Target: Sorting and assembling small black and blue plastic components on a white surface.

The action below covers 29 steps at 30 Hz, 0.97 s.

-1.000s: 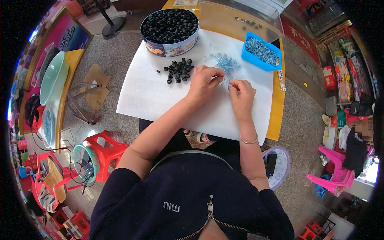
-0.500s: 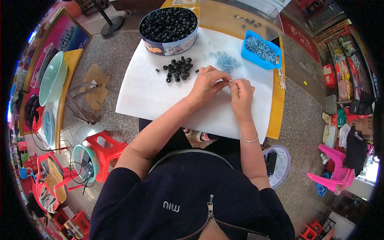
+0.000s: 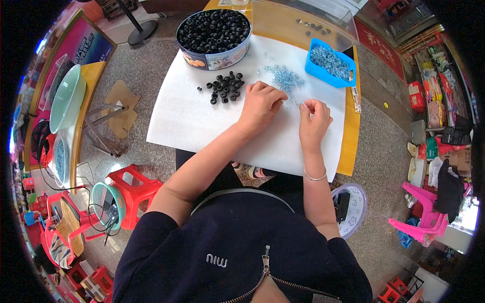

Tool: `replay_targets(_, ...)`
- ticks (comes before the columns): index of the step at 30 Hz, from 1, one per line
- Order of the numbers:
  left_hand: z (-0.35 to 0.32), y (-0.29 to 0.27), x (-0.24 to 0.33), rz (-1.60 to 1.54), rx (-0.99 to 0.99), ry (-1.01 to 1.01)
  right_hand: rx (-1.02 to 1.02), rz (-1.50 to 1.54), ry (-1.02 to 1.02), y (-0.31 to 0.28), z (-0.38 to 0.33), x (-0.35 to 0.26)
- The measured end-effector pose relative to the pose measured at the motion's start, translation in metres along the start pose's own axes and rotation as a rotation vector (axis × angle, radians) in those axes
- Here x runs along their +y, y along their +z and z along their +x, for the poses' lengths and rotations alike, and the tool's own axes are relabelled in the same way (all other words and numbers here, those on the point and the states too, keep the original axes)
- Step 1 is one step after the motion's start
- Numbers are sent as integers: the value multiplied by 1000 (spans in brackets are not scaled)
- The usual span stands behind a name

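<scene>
My left hand [image 3: 260, 107] is closed above the white sheet [image 3: 187, 121], its fingertips pressed together; what they hold, if anything, is hidden. A short gap to its right, my right hand [image 3: 315, 123] pinches with thumb and forefinger, and a tiny pale speck shows at the tips, too small to name. Just beyond both hands lies a loose heap of small clear-blue pieces [image 3: 287, 78], with a few scattered toward my fingers. Left of my left hand sits a cluster of round black beads [image 3: 226, 88] with holes.
A round tin [image 3: 214, 61] full of black beads stands at the far left of the sheet. At the far right is a blue tub [image 3: 328, 81] of clear-blue pieces. Behind stands a transparent panel [image 3: 303, 20]. A red stool [image 3: 134, 194] is on the floor at left.
My hands have come apart: before, their fingertips met. The right hand has shifted right, and the left has moved slightly left, over where a single black bead showed.
</scene>
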<state>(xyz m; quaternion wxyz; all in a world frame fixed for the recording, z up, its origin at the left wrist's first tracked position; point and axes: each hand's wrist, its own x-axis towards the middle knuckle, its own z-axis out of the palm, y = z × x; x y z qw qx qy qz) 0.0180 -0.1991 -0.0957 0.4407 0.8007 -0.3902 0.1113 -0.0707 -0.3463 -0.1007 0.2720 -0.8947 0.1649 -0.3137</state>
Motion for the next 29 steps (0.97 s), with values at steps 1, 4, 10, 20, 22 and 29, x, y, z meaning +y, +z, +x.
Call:
replay_targets(1,0,1,0,37,-3,2,0,-107,22,0,-1,1)
replay_targets(4,-2,3,-1,96,-13,11,-30,-260,-13,0,-3,-3)
replay_targets(10,-2,1,4,122,-9,14,-27,-250,-152,-1,1,-17)
replay_targets(20,-2,1,4,153,-2,7,5,-114,-166,10,12,-17)
replay_targets(22,0,0,5,80,-2,-23,-13,85,-45,6,11,-14)
replay_targets(29,4,-9,6,-96,-122,-61,-131,514,73,-2,11,-17)
